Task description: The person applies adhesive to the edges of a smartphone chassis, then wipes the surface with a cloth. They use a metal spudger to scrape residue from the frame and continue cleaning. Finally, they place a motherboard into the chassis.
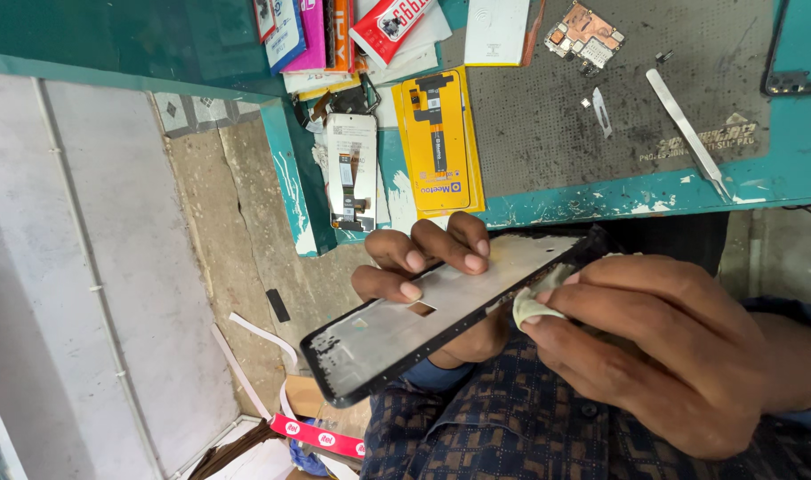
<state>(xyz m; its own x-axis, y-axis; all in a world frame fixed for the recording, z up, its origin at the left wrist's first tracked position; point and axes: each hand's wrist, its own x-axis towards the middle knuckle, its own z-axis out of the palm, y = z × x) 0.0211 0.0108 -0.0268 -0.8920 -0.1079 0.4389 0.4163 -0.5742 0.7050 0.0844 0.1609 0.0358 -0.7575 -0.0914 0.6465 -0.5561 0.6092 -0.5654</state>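
At the far left of the frame runs a pale wall, then a bare concrete floor [219,231] with a black scrap and white strips lying on it. No container shows in view; loose parts lie straight on the teal surface [779,182] across the top. There, left to right: a white phone screen with flex cable [351,171], a yellow-backed screen part [438,142], a grey perforated mat [548,133] carrying a small circuit board [587,36], and steel tweezers [690,133].

Below the surface edge, at centre frame, the left hand [414,267] holds a phone frame [423,316], fingers curled over its upper edge, grip closed on it. The frame is long, black-rimmed, with a silvery, smudged inner plate and a small square cut-out, tilted down to the lower left. At right, the right hand [663,347] pinches a small whitish wad [534,302] against the frame's lower edge.
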